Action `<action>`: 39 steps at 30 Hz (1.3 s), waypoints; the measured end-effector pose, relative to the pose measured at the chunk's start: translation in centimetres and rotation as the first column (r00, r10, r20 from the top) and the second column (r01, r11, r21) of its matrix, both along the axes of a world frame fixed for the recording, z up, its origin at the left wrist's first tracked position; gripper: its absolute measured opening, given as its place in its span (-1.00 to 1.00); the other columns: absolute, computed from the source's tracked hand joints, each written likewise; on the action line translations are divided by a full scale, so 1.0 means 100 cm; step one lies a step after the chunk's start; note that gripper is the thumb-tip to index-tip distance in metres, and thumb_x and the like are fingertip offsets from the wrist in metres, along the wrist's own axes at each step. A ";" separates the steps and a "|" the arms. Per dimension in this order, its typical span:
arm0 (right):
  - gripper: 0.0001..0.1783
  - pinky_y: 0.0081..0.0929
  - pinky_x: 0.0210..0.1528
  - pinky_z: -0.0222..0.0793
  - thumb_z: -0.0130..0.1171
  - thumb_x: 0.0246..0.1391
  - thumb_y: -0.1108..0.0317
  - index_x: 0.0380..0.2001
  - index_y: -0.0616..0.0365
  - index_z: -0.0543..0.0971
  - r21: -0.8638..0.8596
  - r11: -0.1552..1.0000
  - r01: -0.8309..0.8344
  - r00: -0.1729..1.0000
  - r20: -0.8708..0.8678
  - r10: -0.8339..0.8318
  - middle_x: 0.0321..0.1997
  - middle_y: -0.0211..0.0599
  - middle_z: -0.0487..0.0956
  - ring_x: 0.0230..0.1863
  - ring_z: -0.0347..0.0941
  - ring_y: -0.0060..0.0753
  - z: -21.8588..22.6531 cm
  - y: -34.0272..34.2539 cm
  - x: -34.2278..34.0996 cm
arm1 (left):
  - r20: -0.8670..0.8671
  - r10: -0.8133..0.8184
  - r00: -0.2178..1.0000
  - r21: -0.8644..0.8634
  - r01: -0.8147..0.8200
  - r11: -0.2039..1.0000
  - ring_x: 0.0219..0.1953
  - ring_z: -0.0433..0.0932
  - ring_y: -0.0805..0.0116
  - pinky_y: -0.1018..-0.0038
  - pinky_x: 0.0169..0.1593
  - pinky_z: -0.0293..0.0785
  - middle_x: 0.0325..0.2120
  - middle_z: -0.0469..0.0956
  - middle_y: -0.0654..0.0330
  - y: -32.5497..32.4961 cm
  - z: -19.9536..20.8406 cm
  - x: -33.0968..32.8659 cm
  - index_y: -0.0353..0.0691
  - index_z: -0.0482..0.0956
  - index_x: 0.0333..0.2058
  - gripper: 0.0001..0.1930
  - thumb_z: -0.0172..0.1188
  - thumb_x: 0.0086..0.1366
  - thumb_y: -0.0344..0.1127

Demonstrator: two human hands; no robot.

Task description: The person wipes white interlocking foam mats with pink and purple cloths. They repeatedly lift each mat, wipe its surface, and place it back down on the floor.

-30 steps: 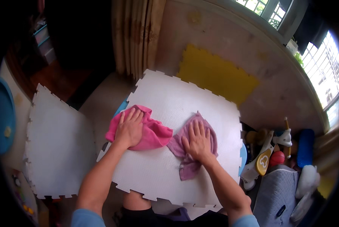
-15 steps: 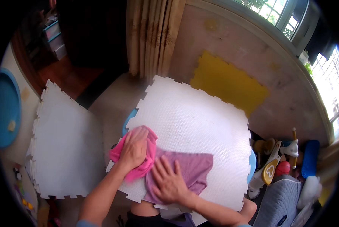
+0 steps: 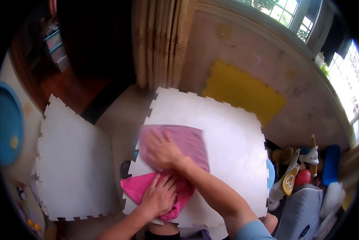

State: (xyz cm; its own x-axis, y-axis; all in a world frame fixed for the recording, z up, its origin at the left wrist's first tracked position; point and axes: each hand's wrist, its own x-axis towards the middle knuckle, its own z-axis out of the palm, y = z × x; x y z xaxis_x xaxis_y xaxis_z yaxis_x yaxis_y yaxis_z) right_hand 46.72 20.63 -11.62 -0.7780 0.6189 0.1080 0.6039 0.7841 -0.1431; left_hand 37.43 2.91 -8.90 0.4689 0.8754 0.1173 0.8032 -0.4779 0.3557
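Observation:
A white foam mat tile (image 3: 235,160) with toothed edges lies in front of me. My right hand (image 3: 161,150) rests flat on a mauve cloth (image 3: 191,146) spread over its left part; the hand is slightly blurred, fingers stretched out. Closer to me, my left hand (image 3: 161,196) presses down on a bunched bright pink cloth (image 3: 137,187), its fingers laid out over the fabric. My right forearm crosses over the tile and hides part of where the two cloths meet.
A second white tile (image 3: 75,160) leans at the left. A yellow foam tile (image 3: 243,90) stands against the wall. On the right are a ride-on toy (image 3: 290,180), a red ball (image 3: 302,177) and a grey quilted pad (image 3: 303,212). A blue round basin (image 3: 7,124) is at far left.
My right hand has slid the mauve cloth away from me and to the left. The left hand has moved nearer and rightward with the pink cloth, now below the mauve one.

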 end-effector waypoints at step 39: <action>-0.19 0.23 0.60 -0.29 -0.21 0.39 -0.20 0.51 0.08 0.18 -0.058 0.793 0.606 0.795 0.003 -0.607 0.63 -0.03 0.07 0.64 -0.12 0.10 0.007 -0.001 0.184 | -0.152 0.208 0.966 0.007 -0.210 0.978 0.56 -0.02 0.00 -0.17 0.55 -0.31 0.48 0.15 -0.04 0.008 -0.024 0.024 -0.37 0.25 0.41 -0.25 0.11 0.30 -0.14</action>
